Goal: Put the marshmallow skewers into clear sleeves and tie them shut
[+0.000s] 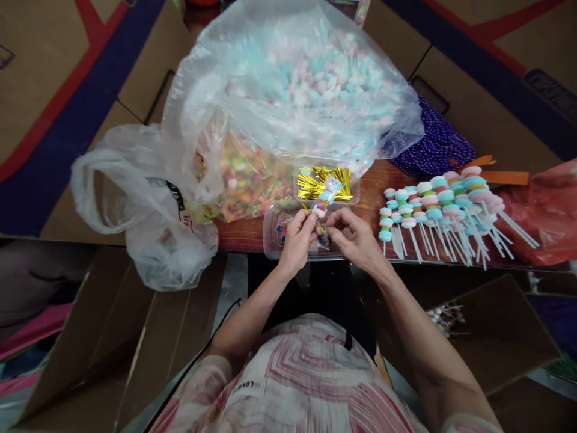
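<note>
My left hand (298, 236) pinches a wrapped marshmallow skewer (321, 207), its pastel candies inside a clear bag that points up and away from me. A gold twist tie (306, 208) sticks out by the left fingertips at the candy's lower end. Close on the right is my right hand (354, 236), thumb and fingers curled together near the tie; what they grip, if anything, is too small to make out. Both hands are over a clear plastic tray (271, 237) with small colourful pieces. Just beyond stands a clear container (356, 191) of gold twist ties (311, 185).
A big clear bag of pastel marshmallows (329, 78) fills the back. Left of centre lie a bag of colourful gummies (252, 180) and a white plastic bag (166, 258). Several candy skewers (444, 204) are piled at right, near purple beads (433, 135) and red plastic (547, 210).
</note>
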